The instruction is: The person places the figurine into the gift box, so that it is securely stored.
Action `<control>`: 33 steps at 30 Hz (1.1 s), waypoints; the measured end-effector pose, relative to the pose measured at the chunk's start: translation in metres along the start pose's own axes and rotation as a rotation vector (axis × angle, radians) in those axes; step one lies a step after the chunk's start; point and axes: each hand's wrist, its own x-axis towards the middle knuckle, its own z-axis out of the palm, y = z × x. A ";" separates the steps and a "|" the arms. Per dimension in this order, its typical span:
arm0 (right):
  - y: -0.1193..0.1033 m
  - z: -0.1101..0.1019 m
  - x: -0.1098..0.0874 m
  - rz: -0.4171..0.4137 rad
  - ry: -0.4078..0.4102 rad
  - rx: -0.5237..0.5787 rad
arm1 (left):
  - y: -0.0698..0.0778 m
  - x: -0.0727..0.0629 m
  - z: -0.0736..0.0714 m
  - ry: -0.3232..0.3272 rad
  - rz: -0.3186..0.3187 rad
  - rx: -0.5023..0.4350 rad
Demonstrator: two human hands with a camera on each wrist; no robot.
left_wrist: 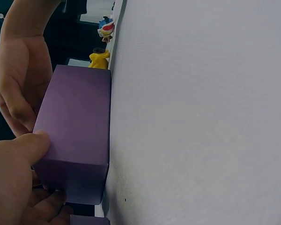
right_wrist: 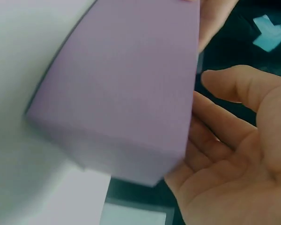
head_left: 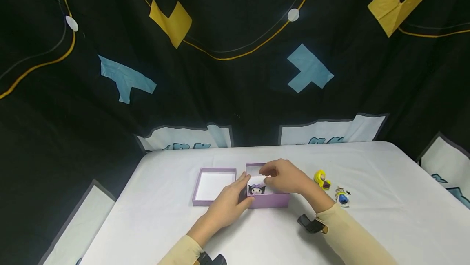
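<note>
Currently, left-hand fingers (head_left: 240,181) against the purple box (head_left: 269,202)

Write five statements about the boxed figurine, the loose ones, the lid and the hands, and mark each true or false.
1. The left hand touches the purple box. True.
2. The dark-eared figurine is outside the purple box. False: it is inside.
3. The yellow-haired figurine is on the table, right of the purple box. True.
4. The purple-rimmed lid lies right of the purple box. False: it lies to the left.
5. The right hand holds the blue figurine. False: that figurine is on the table, apart from the hand's fingers.
</note>
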 end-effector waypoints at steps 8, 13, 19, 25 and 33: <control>0.021 -0.022 -0.022 0.034 0.164 0.046 | 0.000 0.000 0.000 0.003 -0.001 -0.005; 0.041 -0.036 -0.036 0.035 0.227 0.111 | 0.000 -0.001 0.000 0.006 0.003 -0.002; 0.068 -0.050 -0.050 0.089 0.243 0.068 | -0.001 -0.001 0.001 0.008 0.006 0.005; 0.090 -0.059 -0.059 0.159 0.226 -0.008 | -0.001 -0.001 0.000 0.005 0.001 0.005; 0.112 -0.068 -0.069 0.282 0.153 -0.076 | -0.001 0.000 0.001 -0.002 0.000 0.018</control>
